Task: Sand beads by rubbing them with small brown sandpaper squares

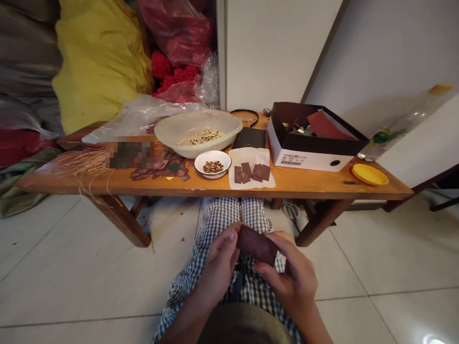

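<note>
Past a pixelated patch [129,153] obscuring part of the bench [315,184] come a large bowl [170,133] of bits [207,137], a white dish [213,176] of bead-like pieces [213,166], the half-curled left hand [220,255] pinching a brown piece [257,244] above the lap [220,210], the right hand [297,272] likewise gripping its other end, and a shoebox [304,161] partly hiding scraps [324,125].

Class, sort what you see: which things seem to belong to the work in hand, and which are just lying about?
Likely in the work:
dark brown piece, held by left hand and right hand
similar brown pieces on the white sheet

Probably just lying about:
yellow dish
clear bottle
yellow bag
</note>
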The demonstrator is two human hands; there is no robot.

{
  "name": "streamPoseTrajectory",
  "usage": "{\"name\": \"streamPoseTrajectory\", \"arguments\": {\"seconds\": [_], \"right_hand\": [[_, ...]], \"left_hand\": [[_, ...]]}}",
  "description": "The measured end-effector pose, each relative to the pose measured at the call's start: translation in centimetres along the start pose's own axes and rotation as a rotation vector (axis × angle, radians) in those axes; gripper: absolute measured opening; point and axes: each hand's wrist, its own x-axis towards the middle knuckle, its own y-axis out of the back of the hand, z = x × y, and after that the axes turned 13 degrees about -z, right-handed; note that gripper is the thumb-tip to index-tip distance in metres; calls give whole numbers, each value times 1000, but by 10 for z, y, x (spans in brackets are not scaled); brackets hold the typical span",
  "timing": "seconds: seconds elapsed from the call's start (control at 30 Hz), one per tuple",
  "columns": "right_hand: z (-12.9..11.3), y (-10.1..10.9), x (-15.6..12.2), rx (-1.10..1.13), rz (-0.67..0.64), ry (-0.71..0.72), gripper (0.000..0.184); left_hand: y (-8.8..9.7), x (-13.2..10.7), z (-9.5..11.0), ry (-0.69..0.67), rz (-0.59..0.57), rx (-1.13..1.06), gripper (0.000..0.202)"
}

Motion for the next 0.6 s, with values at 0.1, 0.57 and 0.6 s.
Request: {"name": "streamPoseTrajectory", "arguments": {"seconds": [0.1, 0.57, 0.6], "right_hand": [[1, -2, -3, -36, -21, -2, 37], [49, -20, -20, -235, -471, -233, 40], [51, -24, -24, -255, -480, -231, 35]], "left_hand": [[3, -2, -4, 76, 156, -77, 47], [96, 24, 118, -258, 615, 1455, 34], [106, 34, 140, -261, 660, 1527, 34]]}}
